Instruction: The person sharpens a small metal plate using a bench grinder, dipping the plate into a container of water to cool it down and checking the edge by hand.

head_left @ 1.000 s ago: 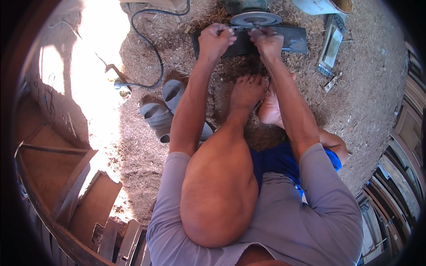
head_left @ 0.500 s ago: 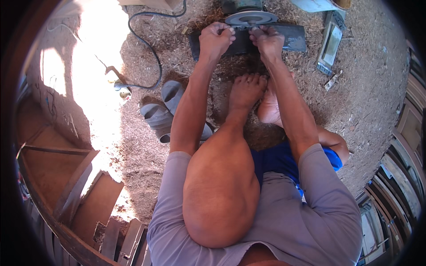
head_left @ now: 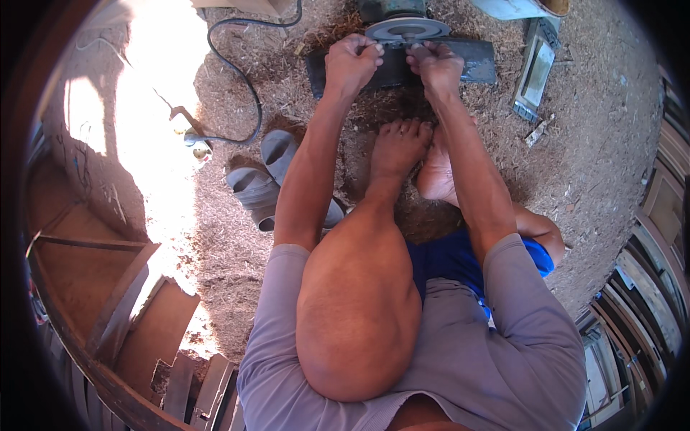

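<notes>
A round grey grinding wheel (head_left: 408, 29) stands at the top middle, mounted on a greenish machine body (head_left: 392, 8). Just below the wheel's edge, my left hand (head_left: 352, 61) is closed in a pinch on the left side. Across from it, my right hand (head_left: 437, 63) pinches too, fingertips turned toward the left hand. A thin dark edge shows between the fingertips, but what they grip is too small to make out. Beneath both hands lies a long dark board (head_left: 474, 61), set crosswise in front of the wheel.
A grey metal and wood tool (head_left: 535, 72) lies to the right, near a pale container (head_left: 517, 7). At left, a black cable (head_left: 251, 93) curves to a plug. Grey sandals (head_left: 255, 188) sit beside my left forearm. Wood pieces (head_left: 654, 287) stack along the right rim.
Both hands have shifted very slightly to the right along the wheel's edge, still pinching. Nothing else has visibly moved.
</notes>
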{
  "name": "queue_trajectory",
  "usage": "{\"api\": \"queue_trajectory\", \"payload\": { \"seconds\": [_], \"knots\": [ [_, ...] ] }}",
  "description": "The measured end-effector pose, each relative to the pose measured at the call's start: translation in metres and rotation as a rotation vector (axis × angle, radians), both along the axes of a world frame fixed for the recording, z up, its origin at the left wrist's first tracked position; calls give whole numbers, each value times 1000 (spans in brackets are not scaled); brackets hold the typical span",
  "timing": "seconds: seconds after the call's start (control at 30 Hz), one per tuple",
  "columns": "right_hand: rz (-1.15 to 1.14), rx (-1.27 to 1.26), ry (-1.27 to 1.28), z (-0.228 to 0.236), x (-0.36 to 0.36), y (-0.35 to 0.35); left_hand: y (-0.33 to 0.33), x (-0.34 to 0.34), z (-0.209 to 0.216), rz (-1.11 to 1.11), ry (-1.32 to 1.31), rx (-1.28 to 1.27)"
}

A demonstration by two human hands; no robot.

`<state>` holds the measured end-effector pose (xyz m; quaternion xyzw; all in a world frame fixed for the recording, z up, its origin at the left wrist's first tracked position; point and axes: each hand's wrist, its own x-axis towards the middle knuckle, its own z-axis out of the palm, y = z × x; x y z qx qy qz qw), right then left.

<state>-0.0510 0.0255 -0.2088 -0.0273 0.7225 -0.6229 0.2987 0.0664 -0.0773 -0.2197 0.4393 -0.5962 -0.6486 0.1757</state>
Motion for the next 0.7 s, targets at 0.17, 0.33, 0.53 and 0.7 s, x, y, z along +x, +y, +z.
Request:
{"api": "queue_trajectory", "payload": {
  "seconds": [0.17,0.33,0.53,0.7],
  "knots": [
    [25,12,-2,3,1,-1,-1,1,-2,25,54,48],
    [28,-12,-1,2,6,-4,-3,6,-3,29,81,59],
    [26,-3,15,0,8,-7,-4,10,-5,57,118,95],
    [37,6,35,3,12,-10,-6,12,-7,73,122,86]
  ]
}}
